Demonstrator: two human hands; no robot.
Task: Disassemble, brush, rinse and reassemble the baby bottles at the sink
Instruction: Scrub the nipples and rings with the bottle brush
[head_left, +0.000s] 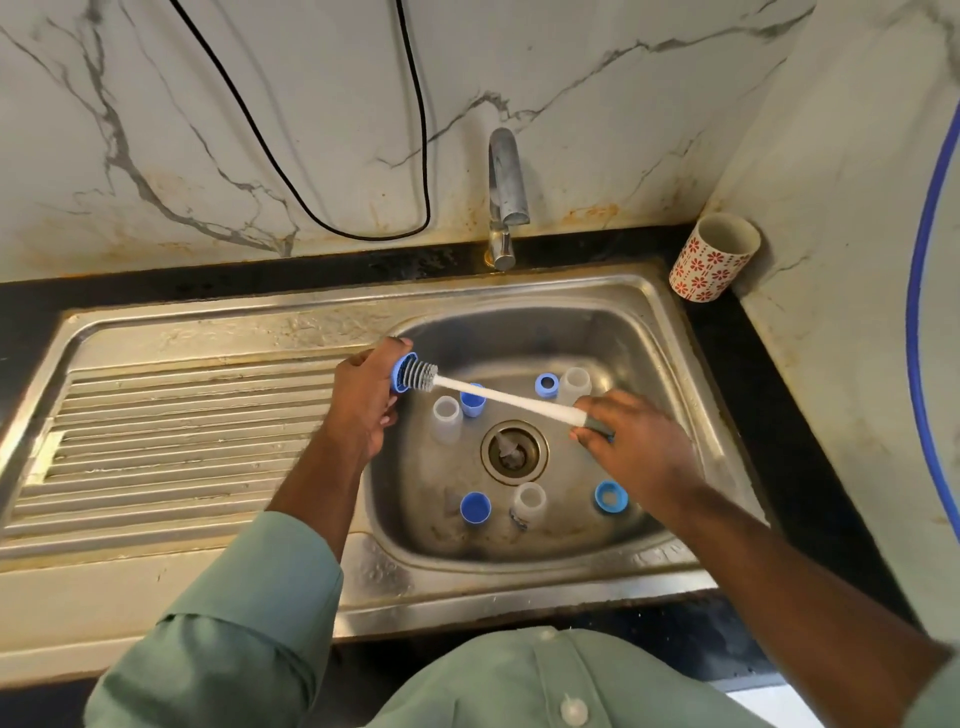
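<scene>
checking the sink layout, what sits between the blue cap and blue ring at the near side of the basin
In the head view, a clear bottle body stands between the blue cap and blue ring.

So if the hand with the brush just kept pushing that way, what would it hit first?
Probably the blue bottle part gripped in the left hand; the right hand aims the bottle brush straight at it, bristles already at its mouth.

left hand (363, 400) grips blue bottle collar (404, 372), bottle brush (422, 375) head at its opening | right hand (628, 441) holds the handle end | sink (675, 332) basin: three clear bottles, blue caps and collars loose around drain (514, 452) | floral cup (714, 257) on surface corner
</scene>
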